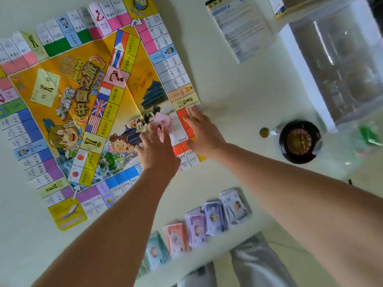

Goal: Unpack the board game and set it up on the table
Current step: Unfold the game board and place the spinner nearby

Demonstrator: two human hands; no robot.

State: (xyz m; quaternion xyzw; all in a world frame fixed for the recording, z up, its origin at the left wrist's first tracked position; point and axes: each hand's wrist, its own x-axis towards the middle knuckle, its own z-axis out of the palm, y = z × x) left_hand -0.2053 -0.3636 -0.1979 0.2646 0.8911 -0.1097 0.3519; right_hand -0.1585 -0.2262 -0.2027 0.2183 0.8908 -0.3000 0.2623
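A colourful paper game board (pixel 78 104) lies unfolded and creased on the white table. My left hand (pixel 158 149) reaches over its near right part, fingers spread, touching a pink card stack (pixel 163 121) that lies on the board. My right hand (pixel 202 133) lies on the board's right edge with straight fingers pressing the paper. A yellow-green card stack (pixel 44 91) sits further left on the board. Several bundles of play money (pixel 207 220) lie in a row near the table's front edge.
A small black roulette wheel (pixel 299 141) and a little round piece (pixel 264 132) sit to the right. A clear plastic box (pixel 339 69) stands at the back right, with a printed rule sheet (pixel 240 27) beside it. Clear and green plastic bags (pixel 369 135) lie at far right.
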